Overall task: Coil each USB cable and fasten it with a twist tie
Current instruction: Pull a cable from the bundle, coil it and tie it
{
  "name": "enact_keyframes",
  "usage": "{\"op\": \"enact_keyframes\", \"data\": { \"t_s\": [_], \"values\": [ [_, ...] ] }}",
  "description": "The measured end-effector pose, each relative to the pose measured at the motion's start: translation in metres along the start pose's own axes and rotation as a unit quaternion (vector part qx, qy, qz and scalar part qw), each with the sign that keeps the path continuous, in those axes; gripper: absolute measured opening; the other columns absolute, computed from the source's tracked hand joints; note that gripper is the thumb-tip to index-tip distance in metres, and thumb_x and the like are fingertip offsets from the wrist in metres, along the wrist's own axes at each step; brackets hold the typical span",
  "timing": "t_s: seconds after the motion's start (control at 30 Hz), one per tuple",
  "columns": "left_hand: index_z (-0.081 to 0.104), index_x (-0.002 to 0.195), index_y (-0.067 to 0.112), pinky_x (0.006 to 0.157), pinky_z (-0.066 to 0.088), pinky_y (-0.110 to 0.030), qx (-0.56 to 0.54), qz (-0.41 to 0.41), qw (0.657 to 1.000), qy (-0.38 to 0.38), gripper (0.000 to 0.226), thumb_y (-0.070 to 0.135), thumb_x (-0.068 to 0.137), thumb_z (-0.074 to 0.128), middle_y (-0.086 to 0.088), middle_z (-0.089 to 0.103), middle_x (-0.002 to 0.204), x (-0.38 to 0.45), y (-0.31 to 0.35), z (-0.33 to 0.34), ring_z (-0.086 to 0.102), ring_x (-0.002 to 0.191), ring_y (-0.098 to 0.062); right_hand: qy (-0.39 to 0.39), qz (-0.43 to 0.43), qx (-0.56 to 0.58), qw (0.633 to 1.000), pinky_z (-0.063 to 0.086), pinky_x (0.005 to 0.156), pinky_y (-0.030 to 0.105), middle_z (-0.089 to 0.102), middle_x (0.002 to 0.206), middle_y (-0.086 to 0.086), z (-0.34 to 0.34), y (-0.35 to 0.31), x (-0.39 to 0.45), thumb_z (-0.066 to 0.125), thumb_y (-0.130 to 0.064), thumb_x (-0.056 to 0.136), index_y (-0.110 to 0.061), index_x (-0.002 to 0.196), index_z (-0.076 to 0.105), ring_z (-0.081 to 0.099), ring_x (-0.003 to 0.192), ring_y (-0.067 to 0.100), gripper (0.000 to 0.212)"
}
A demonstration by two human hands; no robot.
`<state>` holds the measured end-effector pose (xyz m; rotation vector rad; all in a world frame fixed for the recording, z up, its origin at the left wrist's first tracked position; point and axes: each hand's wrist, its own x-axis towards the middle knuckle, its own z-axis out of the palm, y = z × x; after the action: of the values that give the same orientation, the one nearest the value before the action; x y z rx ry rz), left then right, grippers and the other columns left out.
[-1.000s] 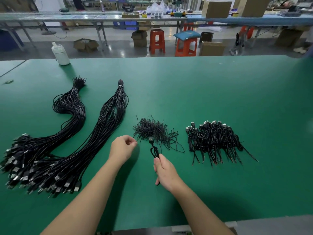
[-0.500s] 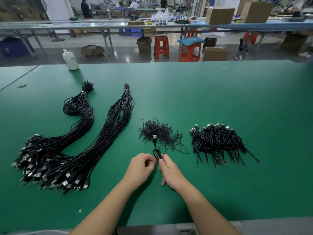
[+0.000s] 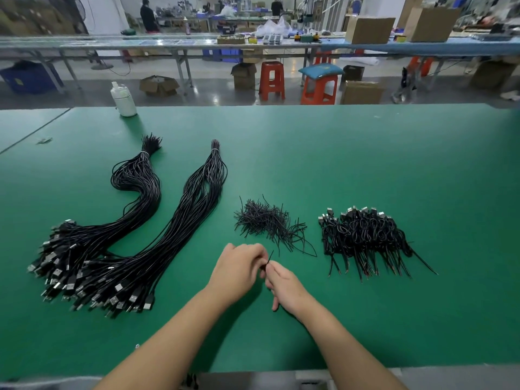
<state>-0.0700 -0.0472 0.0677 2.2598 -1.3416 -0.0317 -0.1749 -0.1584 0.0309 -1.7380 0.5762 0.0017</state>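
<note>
Left hand [image 3: 238,270] curled, knuckles up, fingers closed toward the right; what it grips sits under the fingers and is hidden, likely part of the coiled cable. Right hand [image 3: 284,282] touching it, thumb and forefinger pinched on a thin black twist tie [image 3: 269,258] whose free end sticks up between the two hands. The cable being tied [image 3: 275,307] barely shows: only a short dark end below the right palm.

Judged step: twisting the tie shut around the coil. To do it well, hold the loops flat and tight in the left hand, keep the tie at the coil's waist, and turn both tails together, snug but not biting the jacket.

On the green table [image 3: 365,153], left to right: two long bundles of loose cables [image 3: 135,249], the heap of spare ties [image 3: 267,220] just beyond the hands, then the pile of finished coils [image 3: 365,235].
</note>
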Motion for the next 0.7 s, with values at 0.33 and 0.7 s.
{"op": "enact_keyframes", "data": {
  "t_s": [0.33, 0.7],
  "values": [
    [0.057, 0.072, 0.027, 0.064, 0.042, -0.022, -0.1, -0.201, 0.966, -0.125, 0.021, 0.018, 0.091, 0.059, 0.01, 0.064, 0.076, 0.009, -0.002, -0.004, 0.057, 0.073, -0.011, 0.122, -0.116, -0.289, 0.942, 0.04, 0.062, 0.042, 0.048, 0.069, -0.005, 0.021, 0.017, -0.005, 0.029, -0.049, 0.101, -0.025, 0.078, 0.033, 0.05, 0.068, 0.027, 0.033],
    [0.066, 0.066, 0.018, 0.046, 0.034, -0.021, -0.069, -0.241, 0.96, -0.128, 0.035, 0.044, 0.089, 0.066, 0.008, 0.053, 0.053, 0.002, -0.014, -0.015, 0.044, 0.049, -0.009, 0.142, -0.176, -0.336, 0.914, 0.037, 0.061, 0.041, 0.041, 0.069, -0.007, 0.03, 0.019, -0.015, 0.038, -0.041, 0.103, -0.024, 0.077, 0.036, 0.05, 0.064, 0.028, 0.031]
  ]
}}
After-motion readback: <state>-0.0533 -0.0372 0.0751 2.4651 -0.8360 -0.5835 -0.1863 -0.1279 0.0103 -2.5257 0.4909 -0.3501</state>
